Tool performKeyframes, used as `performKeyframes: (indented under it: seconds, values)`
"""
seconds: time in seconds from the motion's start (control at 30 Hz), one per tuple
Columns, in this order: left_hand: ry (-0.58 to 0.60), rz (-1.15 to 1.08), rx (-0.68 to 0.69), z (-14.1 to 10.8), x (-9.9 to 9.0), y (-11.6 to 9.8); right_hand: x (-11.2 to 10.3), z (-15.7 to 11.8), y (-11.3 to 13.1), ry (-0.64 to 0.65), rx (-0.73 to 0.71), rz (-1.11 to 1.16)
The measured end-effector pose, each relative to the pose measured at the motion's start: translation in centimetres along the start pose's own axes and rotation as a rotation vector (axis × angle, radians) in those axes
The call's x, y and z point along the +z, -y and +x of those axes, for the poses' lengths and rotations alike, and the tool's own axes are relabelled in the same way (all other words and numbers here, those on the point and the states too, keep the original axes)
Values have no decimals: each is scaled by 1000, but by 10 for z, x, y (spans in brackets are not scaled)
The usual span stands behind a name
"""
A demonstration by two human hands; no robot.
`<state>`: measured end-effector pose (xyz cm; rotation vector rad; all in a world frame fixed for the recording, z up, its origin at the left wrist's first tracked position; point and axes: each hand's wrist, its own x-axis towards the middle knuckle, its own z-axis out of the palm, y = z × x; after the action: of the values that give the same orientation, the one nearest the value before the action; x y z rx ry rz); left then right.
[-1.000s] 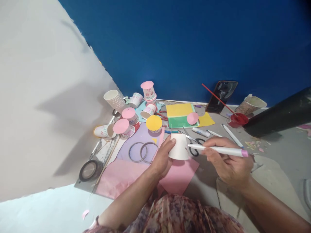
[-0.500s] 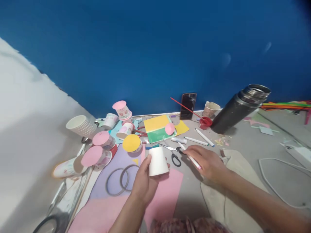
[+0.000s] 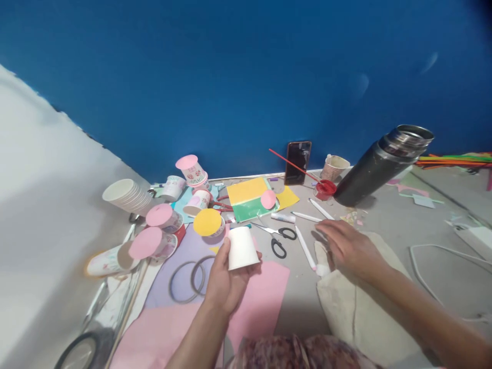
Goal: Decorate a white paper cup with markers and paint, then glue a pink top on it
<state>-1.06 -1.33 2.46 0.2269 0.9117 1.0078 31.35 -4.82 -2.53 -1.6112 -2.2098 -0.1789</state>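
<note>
Paper cup (image 3: 243, 248): one, white, mouth downward, slightly tilted, held above the table just left of the scissors (image 3: 274, 232); we find no drawing on the side facing us.
Left hand (image 3: 226, 282): grasping the cup, thumb on one side, fingers behind; too hard a pinch could, we judge, dent the thin wall.
Right hand (image 3: 348, 248): fingers loosely bent, right of the scissors; we see nothing held and cannot tell whether the fingertips touch a marker.
Pink-ended marker (image 3: 305, 248): lying just right of the scissors; we cannot tell whether its tip is capped. If bare, a brushing hand could pick up ink and smudge the cup.
Further markers, two (image 3: 306, 217): beyond and right of the scissors; a careless touch could set them rolling.
Red jar (image 3: 325, 190): farther beyond and right of the scissors, a red stick (image 3: 292, 165) jutting out; we think a snag on that stick could tip it.
Black bottle (image 3: 369, 169): past the jar, well right of the scissors, uncovered; if filled, a forearm's knock could soak the paper.
</note>
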Motion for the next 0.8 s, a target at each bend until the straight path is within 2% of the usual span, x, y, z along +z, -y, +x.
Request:
performKeyframes:
  seconds: [0.07,0.13,0.27,0.33,0.47,0.57,0.7,0.8]
  values:
    - [-12,-11,4,1,-1,0,-2,0,-5,-58,31,14]
    - [-6,-17,1,2,-3,0,-4,2,-2,-63,13,45]
    - [48,35,-76,4,-12,8,-2,4,21,62,-53,97]
    - [96,90,-114,3,-17,14,3,5,33,134,-13,75]
    - [319,300,-114,-1,-21,29,15,7,41,277,102,14]
    - [362,349,-141,0,-22,37,19,12,39,335,185,62]
    - [263,159,-91,5,-23,35,0,22,39,258,285,408]
    - [167,50,-77,7,-22,30,-29,28,50,224,233,783]
